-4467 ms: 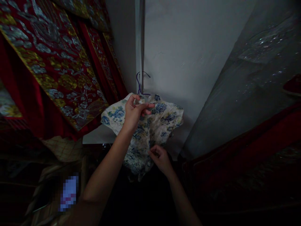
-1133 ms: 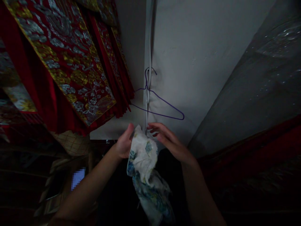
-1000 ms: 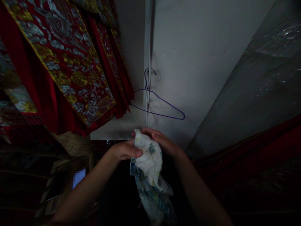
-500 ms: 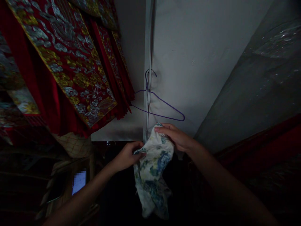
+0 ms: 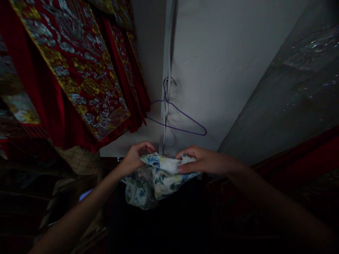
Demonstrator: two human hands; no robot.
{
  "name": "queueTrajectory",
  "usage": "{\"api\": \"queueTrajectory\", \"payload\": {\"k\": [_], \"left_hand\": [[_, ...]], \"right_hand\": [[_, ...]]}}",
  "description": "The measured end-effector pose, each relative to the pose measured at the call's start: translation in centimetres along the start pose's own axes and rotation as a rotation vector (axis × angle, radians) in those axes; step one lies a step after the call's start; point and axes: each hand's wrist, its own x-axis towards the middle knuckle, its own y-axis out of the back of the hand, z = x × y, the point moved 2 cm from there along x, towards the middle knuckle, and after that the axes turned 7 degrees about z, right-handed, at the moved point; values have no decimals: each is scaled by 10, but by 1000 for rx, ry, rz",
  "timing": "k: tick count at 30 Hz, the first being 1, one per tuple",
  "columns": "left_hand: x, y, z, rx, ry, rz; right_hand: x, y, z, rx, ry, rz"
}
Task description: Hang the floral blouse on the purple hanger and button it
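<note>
- Fingers first, in the head view: those of the right hand (image 5: 202,160) pinch the flowered shirt (image 5: 168,185), the thumb laid flat on the front near the upper right corner and the other fingers over the top and behind.
- The left hand (image 5: 134,158) has its fingers curled at the shirt's upper left corner. The thumb is hidden, so whether they pinch or only steady the cloth, I cannot tell.
- The shirt is held in the air, below the lower edge of the hanger (image 5: 185,113) and apart from it. Its top edge runs fairly straight between the hands; the rest droops in loose, bunched folds, deepest on the left.
- The hanger hangs at a pale strip (image 5: 168,38) on the wall (image 5: 225,49). Its left end is hidden behind a red embroidered cloth (image 5: 76,67).
- At the right, a clear plastic sheet (image 5: 293,95) catches some light. At the lower left, a lit screen (image 5: 85,194) shows past the forearm.
- What could go wrong: the left corner could slip free if those fingers are only resting there. The loose folds could set crooked creases if the top edge were doubled over unevenly, and the dim light could make that easy to miss.
</note>
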Motion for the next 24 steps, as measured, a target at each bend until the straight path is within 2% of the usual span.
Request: {"api": "queueTrajectory", "payload": {"k": [3, 4, 6, 8, 10, 13, 15, 17, 19, 22, 24], "left_hand": [[-13, 2, -16, 225, -5, -310], [-19, 3, -24, 303, -25, -358], [-28, 11, -40, 451, -79, -357], [-34, 21, -54, 570, -122, -311], [-34, 33, -59, 638, -151, -263], [-30, 43, -47, 633, -227, -156], [-29, 41, -28, 552, -274, -98], [-29, 33, -9, 394, -246, -43], [-31, 24, 6, 193, -136, 62], [-31, 14, 20, -83, 9, 275], [-28, 13, 26, -225, 53, 373]], "right_hand": [[-5, 16, 1, 153, -31, 158], [-7, 24, 1, 213, -39, 208], [-14, 43, 1, 272, -50, 289], [-24, 65, -2, 215, -31, 344], [-34, 88, -4, 43, 4, 356], [-39, 120, -1, -200, 123, 437], [-30, 139, 6, -213, 227, 567], [-9, 154, 16, -125, 262, 646], [21, 161, 25, 6, 204, 642], [71, 155, 30, 119, 81, 540], [101, 142, 27, 127, 63, 502]]}}
